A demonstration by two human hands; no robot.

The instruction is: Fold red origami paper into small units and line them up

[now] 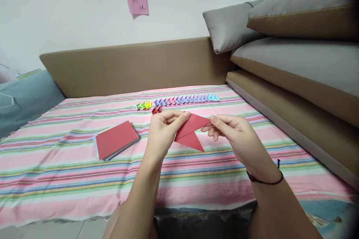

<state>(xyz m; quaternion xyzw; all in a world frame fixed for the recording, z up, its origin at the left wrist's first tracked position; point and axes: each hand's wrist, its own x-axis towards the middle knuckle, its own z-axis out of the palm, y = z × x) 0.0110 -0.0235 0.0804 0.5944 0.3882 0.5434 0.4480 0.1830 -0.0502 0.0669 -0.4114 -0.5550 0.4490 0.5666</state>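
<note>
A partly folded sheet of red origami paper point(187, 131) is held up between both hands, over the striped cloth. My left hand point(168, 123) pinches its upper left part, thumb on top. At the right, my right hand point(228, 125) grips a pointed corner between thumb and index finger, its other fingers curled below. Another pointed flap hangs free toward the lower right. Behind my left hand sit small dark red folded pieces point(157, 109), partly hidden by it. To the left lies a stack of paper point(116, 140) with a red sheet on top.
A row of small folded paper pieces point(187, 99), purple, pink and blue, runs across the striped cloth point(70, 153). Green and yellow ones point(144, 105) lie at its left end. Grey-and-brown cushions point(297, 59) are piled on the right, and a brown backrest point(140, 67) stands behind.
</note>
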